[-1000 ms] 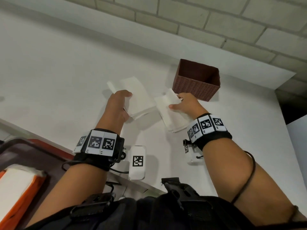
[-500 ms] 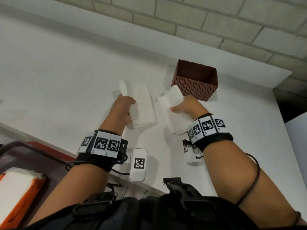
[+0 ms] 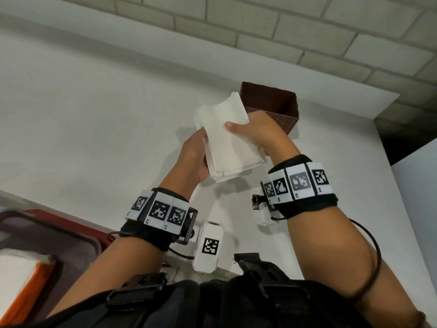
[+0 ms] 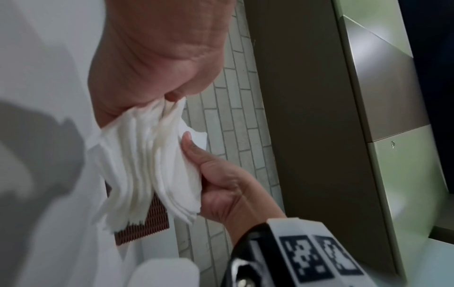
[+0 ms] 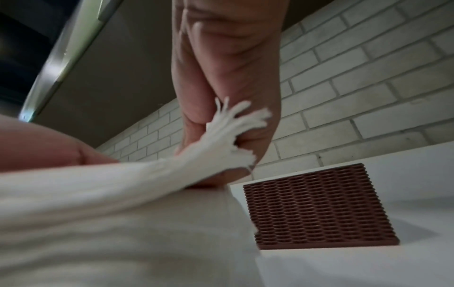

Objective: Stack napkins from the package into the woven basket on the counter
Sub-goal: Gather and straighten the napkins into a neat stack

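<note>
Napkins (image 3: pixel 227 138) gripped together by left hand (image 3: pixel 194 157) and right hand (image 3: pixel 260 131); next, lower into woven basket (image 3: pixel 269 100).

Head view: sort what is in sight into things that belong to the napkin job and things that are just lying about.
Belongs to the job:
- napkin stack, held up off the counter
- left hand and right hand, both gripping it
- woven basket, nothing visible in it
- orange napkin package, lower left

Just lying about:
- white tagged block
- dark tray under the package
- white counter
</note>
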Action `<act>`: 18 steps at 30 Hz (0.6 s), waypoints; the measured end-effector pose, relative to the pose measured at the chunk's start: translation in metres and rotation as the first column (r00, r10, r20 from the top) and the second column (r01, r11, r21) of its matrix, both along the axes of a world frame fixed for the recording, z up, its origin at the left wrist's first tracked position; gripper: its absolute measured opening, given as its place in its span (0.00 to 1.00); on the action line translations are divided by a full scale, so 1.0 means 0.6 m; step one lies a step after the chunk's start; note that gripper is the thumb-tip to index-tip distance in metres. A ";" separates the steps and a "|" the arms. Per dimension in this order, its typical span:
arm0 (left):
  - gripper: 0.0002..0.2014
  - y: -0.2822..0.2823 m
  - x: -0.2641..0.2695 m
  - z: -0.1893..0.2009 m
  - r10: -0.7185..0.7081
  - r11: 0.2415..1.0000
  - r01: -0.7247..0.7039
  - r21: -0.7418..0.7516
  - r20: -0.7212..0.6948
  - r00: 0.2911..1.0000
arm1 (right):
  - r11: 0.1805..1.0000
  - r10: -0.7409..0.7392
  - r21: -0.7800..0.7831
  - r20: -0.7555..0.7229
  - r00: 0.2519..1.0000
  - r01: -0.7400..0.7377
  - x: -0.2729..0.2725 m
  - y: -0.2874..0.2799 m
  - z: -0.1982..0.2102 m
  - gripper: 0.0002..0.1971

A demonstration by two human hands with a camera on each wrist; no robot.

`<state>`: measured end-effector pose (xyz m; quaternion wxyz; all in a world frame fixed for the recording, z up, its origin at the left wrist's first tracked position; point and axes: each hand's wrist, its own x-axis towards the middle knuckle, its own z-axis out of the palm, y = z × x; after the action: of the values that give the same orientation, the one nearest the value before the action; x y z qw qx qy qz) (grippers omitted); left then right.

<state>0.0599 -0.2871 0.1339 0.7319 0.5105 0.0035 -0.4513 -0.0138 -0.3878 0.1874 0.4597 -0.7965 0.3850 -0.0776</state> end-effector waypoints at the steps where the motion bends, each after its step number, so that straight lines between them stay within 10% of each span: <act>1: 0.14 0.000 -0.001 -0.001 0.016 1.000 -0.016 -0.008 -0.021 1.000 | 0.999 0.000 -0.036 -0.013 1.000 -0.001 0.000 -0.001 0.000 0.18; 9: 0.19 -0.007 -0.012 0.007 0.046 0.997 -0.051 0.058 0.082 0.996 | 0.952 -0.105 -0.282 0.054 0.993 0.117 0.015 0.005 -0.011 0.12; 18: 0.13 -0.007 -0.010 0.003 0.128 0.992 -0.126 0.027 -0.116 0.985 | 0.900 -0.127 -0.377 0.255 0.958 0.220 0.015 0.010 -0.021 0.11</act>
<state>0.0540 -0.2912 0.1358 0.7528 0.4887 0.0836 -0.4330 -0.0049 -0.3818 0.1747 0.3181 -0.8222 0.3762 -0.2851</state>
